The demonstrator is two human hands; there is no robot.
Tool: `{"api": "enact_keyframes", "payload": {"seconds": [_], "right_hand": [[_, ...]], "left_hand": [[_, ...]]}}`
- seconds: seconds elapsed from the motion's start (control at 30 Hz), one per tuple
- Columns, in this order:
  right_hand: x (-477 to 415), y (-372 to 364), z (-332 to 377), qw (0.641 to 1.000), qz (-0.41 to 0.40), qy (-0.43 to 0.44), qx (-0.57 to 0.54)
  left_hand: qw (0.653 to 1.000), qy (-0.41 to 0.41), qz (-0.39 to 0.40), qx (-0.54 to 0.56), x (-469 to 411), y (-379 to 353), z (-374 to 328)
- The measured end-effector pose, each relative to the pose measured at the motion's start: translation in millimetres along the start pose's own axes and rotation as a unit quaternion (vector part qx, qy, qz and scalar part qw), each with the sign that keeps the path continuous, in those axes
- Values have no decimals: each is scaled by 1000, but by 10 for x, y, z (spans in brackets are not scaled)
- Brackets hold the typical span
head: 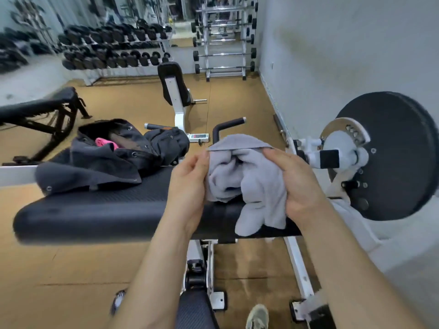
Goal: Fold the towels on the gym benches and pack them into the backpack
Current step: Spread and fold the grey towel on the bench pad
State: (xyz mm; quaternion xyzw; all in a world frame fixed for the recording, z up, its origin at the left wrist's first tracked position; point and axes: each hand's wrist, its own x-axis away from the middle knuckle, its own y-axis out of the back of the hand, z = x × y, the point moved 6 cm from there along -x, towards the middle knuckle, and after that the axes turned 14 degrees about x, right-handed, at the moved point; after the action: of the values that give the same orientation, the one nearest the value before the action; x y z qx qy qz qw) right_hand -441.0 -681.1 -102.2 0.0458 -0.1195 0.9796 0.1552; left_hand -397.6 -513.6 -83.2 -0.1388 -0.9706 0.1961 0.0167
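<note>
- Left hand (187, 184), above the right end of the black bench pad (107, 210): fingers curled, pinching the left edge of a grey towel (249, 181) near its top corner.
- Right hand (297, 184), also over the pad's right end: fingers wrapped round the towel's right side in a firm grasp, thumb on the near face.
- The grey towel hangs bunched and crumpled between the two hands. One straight hem runs across its top, and its lower folds drape down onto the right end of the pad.
- A dark grey backpack (118, 157) lies slumped on the far left part of the pad. Its mouth gapes open and its flap is spread toward the pad's near edge.
- A pink cloth (105, 142) shows inside the backpack's opening, above the pad's left half.
- A large black weight plate (392, 157) sits on a white machine arm just beyond the pad's right end.
- A black flat bench (40, 108) stands on the tan floor beyond the pad's left end.
- A white-framed seat (174, 84) with a black backrest stands farther off, behind the middle of the pad.
- A dumbbell rack (114, 48) lines the far wall behind the pad's left side. A barbell rack (224, 39) stands behind its right side.
- A light shoe (257, 317) rests on the floor on the near side of the pad, below its right end.
</note>
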Motion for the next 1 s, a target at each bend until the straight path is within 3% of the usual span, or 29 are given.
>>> {"api": "enact_keyframes", "payload": {"seconds": [0.1,0.17,0.23,0.3,0.37,0.5,0.63,0.8,0.87,0.9,0.93,1.0], "right_hand": [[464,-25,-129,998,40,-48,2],[686,3,-64,988,-30,4,151],[908,-75,108,931,-92,115,335],[1098,-209,182,883,-113,189,414],[1241,-323,133,901,-82,188,382],[1498,-546,13,944,-13,84,319],[1641,-783,-107,969,43,-20,244],[1774,-1356,-394,967,152,-84,184],[1876,-1724,-562,930,241,-61,271],[1945,-1920,-687,891,288,-53,347],[1995,-2111,-838,832,315,-44,456],[1975,-2445,-1104,662,279,2,696]], "left_hand": [[997,50,35,38,518,114,-187],[992,82,97,-12,811,172,-322],[979,115,156,-66,1035,271,-417],[968,142,179,-100,1169,454,-456],[963,161,183,-118,1273,635,-449],[953,194,186,-139,1552,1060,-393],[913,225,208,-270,1871,1676,-398],[919,88,35,-384,2056,2735,-600],[920,58,-10,-387,2176,3268,-727],[924,53,-31,-378,2238,3526,-806],[931,54,-58,-356,2312,3796,-892],[946,66,-97,-303,2470,4278,-1044]]}}
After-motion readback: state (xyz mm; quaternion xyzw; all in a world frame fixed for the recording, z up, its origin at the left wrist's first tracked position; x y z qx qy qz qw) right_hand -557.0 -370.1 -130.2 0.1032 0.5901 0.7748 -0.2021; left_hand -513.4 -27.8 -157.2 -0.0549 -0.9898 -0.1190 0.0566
